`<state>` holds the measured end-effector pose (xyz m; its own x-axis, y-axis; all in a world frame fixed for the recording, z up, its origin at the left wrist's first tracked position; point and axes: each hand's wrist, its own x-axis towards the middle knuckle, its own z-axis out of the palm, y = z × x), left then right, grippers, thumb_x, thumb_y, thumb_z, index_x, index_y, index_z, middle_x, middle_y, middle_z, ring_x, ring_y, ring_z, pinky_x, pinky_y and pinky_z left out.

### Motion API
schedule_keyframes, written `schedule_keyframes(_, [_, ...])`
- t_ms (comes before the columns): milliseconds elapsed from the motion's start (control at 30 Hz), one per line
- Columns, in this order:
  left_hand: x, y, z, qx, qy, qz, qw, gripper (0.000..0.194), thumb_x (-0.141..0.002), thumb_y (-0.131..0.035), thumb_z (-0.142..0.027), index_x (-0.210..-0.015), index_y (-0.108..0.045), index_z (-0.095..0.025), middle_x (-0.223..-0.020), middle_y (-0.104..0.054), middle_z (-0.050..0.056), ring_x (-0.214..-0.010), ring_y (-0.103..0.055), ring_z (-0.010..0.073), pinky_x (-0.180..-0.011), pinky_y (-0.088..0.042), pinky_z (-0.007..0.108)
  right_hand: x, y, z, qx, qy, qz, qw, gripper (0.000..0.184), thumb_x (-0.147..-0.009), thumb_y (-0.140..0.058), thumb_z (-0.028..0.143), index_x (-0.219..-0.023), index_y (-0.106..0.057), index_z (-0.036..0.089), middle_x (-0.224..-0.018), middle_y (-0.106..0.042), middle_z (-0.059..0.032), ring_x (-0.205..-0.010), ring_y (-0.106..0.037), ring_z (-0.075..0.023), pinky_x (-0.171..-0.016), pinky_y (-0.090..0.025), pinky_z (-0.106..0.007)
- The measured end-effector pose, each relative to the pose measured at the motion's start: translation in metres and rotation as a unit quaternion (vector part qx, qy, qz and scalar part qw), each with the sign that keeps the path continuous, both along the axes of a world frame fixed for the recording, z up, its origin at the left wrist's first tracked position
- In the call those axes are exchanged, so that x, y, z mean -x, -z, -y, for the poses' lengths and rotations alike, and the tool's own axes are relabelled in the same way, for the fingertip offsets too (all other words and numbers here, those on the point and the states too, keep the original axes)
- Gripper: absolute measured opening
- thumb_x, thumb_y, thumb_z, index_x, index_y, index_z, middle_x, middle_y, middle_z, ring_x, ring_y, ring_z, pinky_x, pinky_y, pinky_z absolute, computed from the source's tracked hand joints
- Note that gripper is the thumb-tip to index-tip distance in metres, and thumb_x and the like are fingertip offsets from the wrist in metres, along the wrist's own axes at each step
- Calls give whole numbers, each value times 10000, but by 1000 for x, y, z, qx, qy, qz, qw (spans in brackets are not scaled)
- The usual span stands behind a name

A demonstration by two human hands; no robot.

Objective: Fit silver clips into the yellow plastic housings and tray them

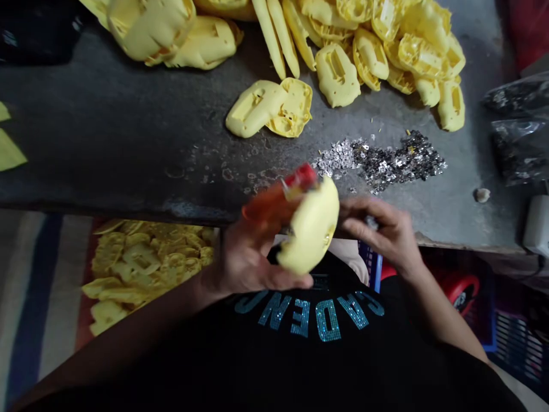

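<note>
My left hand grips a yellow plastic shell above the near edge of the table, the thumb below it and the fingers behind it. A blurred red piece shows at the shell's upper left; what it is I cannot tell. Right of the shell, my right hand has its thumb and fingers bent together. Something small and shiny shows between them, too blurred to name. Just beyond the hands lies a pile of small metal clips. Two more yellow shell parts lie farther back.
A heap of yellow shells covers the table's back. Clear bags of small dark parts and a white object are at the right. Below left, more yellow parts fill a container; a blue basket stands low right.
</note>
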<state>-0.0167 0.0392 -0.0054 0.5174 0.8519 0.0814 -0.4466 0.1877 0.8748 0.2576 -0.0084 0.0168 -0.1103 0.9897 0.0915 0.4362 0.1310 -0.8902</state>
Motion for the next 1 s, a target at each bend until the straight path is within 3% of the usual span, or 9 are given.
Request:
schedule_keyframes(100, [-7, -8, -3, 58, -18, 64, 996, 765, -822, -1026, -490, -1509, -732, -330, -1521, -782, 74, -1350, -776, 322, -1177, -657, 480, -32, 3, -23, -152, 57, 309, 937, 178, -1127, -697, 307, -1170, -870, 309, -1133, -859, -67, -1043, -713, -278, -953, -521, -471])
schedule_keyframes(167, [-10, -14, -3, 132, -16, 73, 988, 750, -876, -966, -613, -1520, -724, -313, -1447, -814, 84, -1290, -796, 326, -1119, -692, 500, -44, 9, -38, -177, 18, 393, 902, 213, -1144, -665, 292, -1193, -870, 323, -1146, -862, -65, -1050, -686, -283, -944, -471, -476])
schedule_keyframes(233, [-11, -16, -1, 183, 5, 60, 981, 761, -886, -944, -658, -1516, -733, -288, -1411, -830, 91, -1325, -784, 352, -1060, -715, 482, -48, 12, -47, -176, -18, 415, 892, 210, -1151, -664, 305, -1187, -868, 333, -1119, -857, -56, -1040, -671, -274, -935, -446, -466])
schedule_keyframes(367, [-14, -11, 5, 228, 59, 62, 970, 726, -976, -826, -704, -1503, -744, -210, -1462, -820, 133, -1403, -754, 389, -939, -728, 399, -41, 4, -43, -156, -27, 359, 920, 112, -1106, -738, 320, -1082, -846, 305, -1024, -845, -40, -1007, -694, -268, -934, -457, -468])
schedule_keyframes(500, [-23, -4, 8, 277, 140, 77, 948, 840, -998, -772, -750, -1624, -642, -205, -1299, -865, 173, -924, -874, 296, -670, -697, 324, -28, -16, -20, -123, -30, 135, 983, 10, -1050, -797, 297, -1043, -793, 302, -1007, -854, -3, -905, -778, -237, -870, -548, -452])
schedule_keyframes(567, [-27, -5, 9, 291, 186, 74, 935, 908, -989, -768, -775, -1679, -583, -214, -1243, -871, 166, -780, -855, 270, -549, -645, 288, -20, -24, -11, -116, -39, 34, 992, 48, -1025, -817, 277, -1038, -790, 314, -985, -850, 7, -875, -793, -233, -817, -588, -438])
schedule_keyframes(633, [-30, -8, 10, 294, 204, 75, 931, 920, -996, -761, -775, -1702, -552, -224, -1198, -869, 145, -775, -854, 269, -506, -624, 267, -13, -29, -5, -130, -50, -16, 990, 98, -1002, -827, 234, -1046, -798, 317, -955, -838, 10, -854, -788, -229, -784, -603, -430])
schedule_keyframes(767, [-32, -14, 15, 288, 218, 79, 929, 882, -999, -761, -773, -1686, -554, -259, -1155, -855, 106, -784, -855, 261, -514, -630, 258, -6, -37, -1, -181, -88, -3, 980, 224, -956, -843, 135, -1097, -795, 303, -977, -825, 7, -858, -769, -216, -774, -611, -409])
schedule_keyframes(1000, [-35, -20, 23, 294, 204, 50, 932, 841, -959, -801, -783, -1585, -633, -247, -1097, -826, 92, -759, -828, 239, -601, -677, 296, -2, -53, 4, -250, -134, 184, 941, 246, -1001, -827, 96, -1176, -777, 262, -1033, -818, -48, -892, -771, -216, -800, -641, -368])
